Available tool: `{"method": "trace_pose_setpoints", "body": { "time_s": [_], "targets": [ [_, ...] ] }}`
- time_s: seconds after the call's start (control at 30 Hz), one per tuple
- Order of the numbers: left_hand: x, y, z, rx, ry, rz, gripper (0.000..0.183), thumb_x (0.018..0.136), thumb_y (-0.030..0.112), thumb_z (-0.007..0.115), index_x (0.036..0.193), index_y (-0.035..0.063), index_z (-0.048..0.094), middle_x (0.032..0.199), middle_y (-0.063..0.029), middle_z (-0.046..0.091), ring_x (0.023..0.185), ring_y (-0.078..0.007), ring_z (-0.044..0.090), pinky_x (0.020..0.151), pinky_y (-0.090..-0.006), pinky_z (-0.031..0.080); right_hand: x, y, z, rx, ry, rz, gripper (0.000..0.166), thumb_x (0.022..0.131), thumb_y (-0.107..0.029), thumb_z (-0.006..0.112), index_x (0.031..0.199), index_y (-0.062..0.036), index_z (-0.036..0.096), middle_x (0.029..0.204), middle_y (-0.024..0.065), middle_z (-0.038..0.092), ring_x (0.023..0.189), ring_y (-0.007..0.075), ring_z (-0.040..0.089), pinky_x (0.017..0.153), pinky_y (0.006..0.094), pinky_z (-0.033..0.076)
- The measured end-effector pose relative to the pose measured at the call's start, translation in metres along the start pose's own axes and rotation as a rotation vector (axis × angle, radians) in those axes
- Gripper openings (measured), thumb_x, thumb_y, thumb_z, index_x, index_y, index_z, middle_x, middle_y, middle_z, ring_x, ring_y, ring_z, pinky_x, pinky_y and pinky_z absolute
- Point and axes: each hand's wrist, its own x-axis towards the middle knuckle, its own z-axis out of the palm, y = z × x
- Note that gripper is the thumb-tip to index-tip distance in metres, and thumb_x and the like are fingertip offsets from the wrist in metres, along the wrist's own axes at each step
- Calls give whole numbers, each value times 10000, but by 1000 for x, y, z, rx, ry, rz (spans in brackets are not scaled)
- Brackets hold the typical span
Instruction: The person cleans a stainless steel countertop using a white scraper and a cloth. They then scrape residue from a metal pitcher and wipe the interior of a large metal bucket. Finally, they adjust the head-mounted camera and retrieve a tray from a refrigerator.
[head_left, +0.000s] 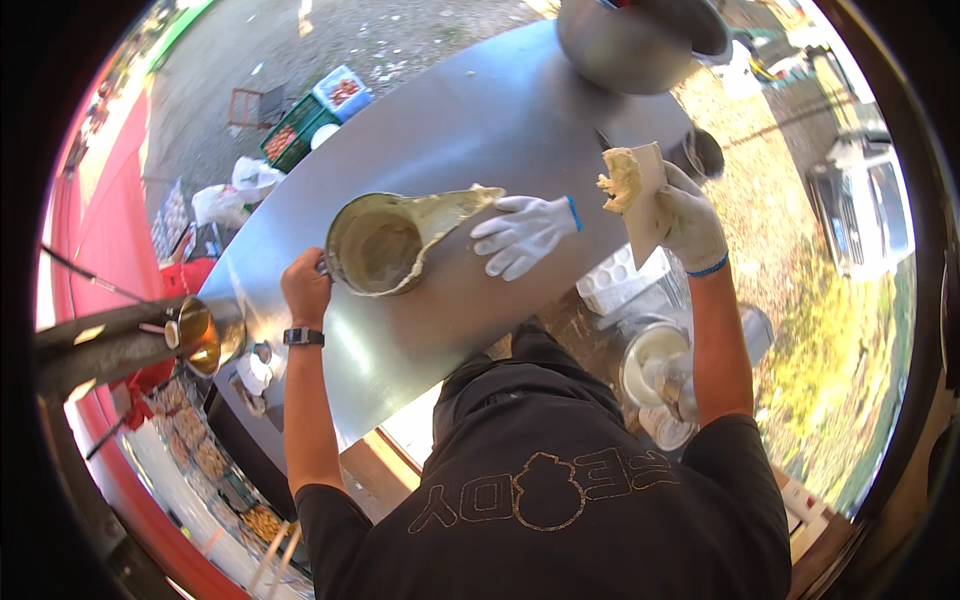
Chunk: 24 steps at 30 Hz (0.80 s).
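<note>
My bare left hand (306, 286) grips the handle of a metal pitcher (375, 244) with a long spout. Pale batter or dough coats its rim and spout, and some lies inside. Raised at the right, my right hand (686, 214), in a white glove with a blue cuff edge, holds a flat white scraper (646, 206). A lump of pale dough (621, 180) clings to the scraper's left side. Between the hands, near the spout's tip, an unworn white glove (525, 232) lies on the metal table (450, 315).
A large metal pot (637, 49) stands at the table's far right, with a dark container (705, 154) nearby. White egg trays (619, 277) and a white bucket (652, 360) are right of my legs. A metal pot of amber liquid (202, 337) stands left; crates (300, 131) lie beyond the table.
</note>
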Motion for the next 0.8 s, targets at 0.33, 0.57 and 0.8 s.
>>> {"method": "trace_pose_setpoints", "body": {
  "time_s": [0.33,0.57,0.8],
  "targets": [
    [-51,-45,56,-454,358,-193,654,924,96,773,1492,59,451,1141,-111,592,1006,-238,606,878,-370,508,-348,135,-76,355,584,-434,641,965,-113,694,1523,21,408,1408,185,611,1217,282,670,1012,396,586],
    [-129,-35,141,-199,86,-426,683,1002,301,655,1547,-13,391,1441,-228,496,1303,-366,496,1123,-468,402,-462,285,-81,537,824,-317,707,897,-121,765,1512,18,443,1417,149,616,1237,242,662,1035,364,569],
    [-144,-3,167,249,163,-73,517,1079,325,419,1489,21,500,1538,-235,471,1422,-411,441,1166,-516,360,-492,440,-194,469,1481,45,490,895,-124,724,1346,-39,550,1211,128,691,1045,265,724,830,446,632]
  ]
}}
